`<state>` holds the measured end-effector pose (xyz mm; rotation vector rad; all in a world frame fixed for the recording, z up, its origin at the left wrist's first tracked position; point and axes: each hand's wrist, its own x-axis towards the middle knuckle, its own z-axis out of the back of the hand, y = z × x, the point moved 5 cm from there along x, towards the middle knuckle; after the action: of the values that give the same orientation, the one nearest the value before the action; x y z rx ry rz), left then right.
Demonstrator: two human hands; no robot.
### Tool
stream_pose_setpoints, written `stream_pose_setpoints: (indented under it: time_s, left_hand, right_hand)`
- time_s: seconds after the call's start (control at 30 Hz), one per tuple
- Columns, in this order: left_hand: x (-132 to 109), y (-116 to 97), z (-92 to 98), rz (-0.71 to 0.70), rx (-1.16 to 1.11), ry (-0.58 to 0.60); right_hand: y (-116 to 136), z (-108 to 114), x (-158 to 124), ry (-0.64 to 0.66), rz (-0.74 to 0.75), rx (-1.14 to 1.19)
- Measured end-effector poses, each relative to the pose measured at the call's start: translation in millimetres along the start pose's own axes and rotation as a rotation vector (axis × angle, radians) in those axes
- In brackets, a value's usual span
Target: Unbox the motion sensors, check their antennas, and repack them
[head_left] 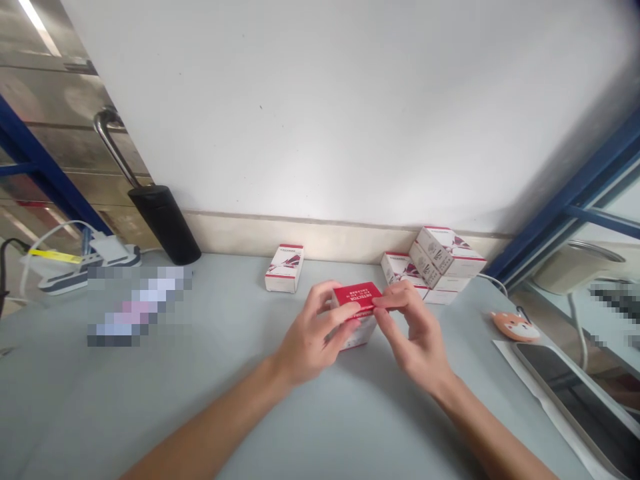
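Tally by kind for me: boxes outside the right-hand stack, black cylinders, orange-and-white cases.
Boxes outside the stack: 2, the held box and the lone box
Black cylinder: 1
Orange-and-white case: 1
Total: 4

Open tabletop [215, 333] left of centre lets you pass; held box [354, 293] blocks middle, box stack [443, 263] right of centre, phone [575, 400] lower right.

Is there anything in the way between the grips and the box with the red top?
Nothing visible: the left grip and right grip both touch the red-topped box. The lone box and stacked boxes sit farther back, near the wall.
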<state>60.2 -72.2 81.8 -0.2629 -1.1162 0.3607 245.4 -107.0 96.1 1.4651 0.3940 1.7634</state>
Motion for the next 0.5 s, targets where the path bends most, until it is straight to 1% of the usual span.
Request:
stream_pose_setpoints:
  time_s: [0.1, 0.17, 0.2, 0.27, 0.33, 0.37, 0.4, 0.43, 0.5]
  left_hand:
    - [0.6, 2.7, -0.6, 0.041, -0.056, -0.005]
    - [0.7, 8.0, 0.3, 0.098, -0.078, -0.047]
    - [0.6, 12.6, 2.2, 0.147, -0.088, -0.098]
    - [-0.7, 25.7, 8.2, 0.294, -0.128, -0.242]
    - [-3.0, 41.2, 13.9, 0.474, -0.206, -0.369]
    - [-3.5, 48.1, 15.8, 0.551, -0.248, -0.399]
    - [-3.2, 53.6, 17.7, 0.607, -0.271, -0.402]
    - [-1.6, 57.3, 19.9, 0.631, -0.250, -0.374]
    - [3.6, 60.7, 26.9, 0.597, -0.105, -0.282]
  right_hand:
    - [-3.6, -0.9, 0.8, 0.053, 0.002, -0.019]
    - [-8.5, -4.9, -1.3, 0.092, -0.024, -0.070]
    - [-12.1, -8.1, -3.4, 0.113, -0.052, -0.105]
    - [-22.0, -16.4, -9.3, 0.173, -0.154, -0.146]
    - [-32.7, -25.6, -16.1, 0.245, -0.299, -0.084]
    - [-36.9, -29.7, -19.0, 0.274, -0.366, -0.025]
    - [-39.7, -32.7, -20.9, 0.289, -0.414, 0.035]
    - [-41.4, -34.0, -21.6, 0.281, -0.440, 0.078]
    - [-42.3, -30.5, -19.9, 0.197, -0.421, 0.056]
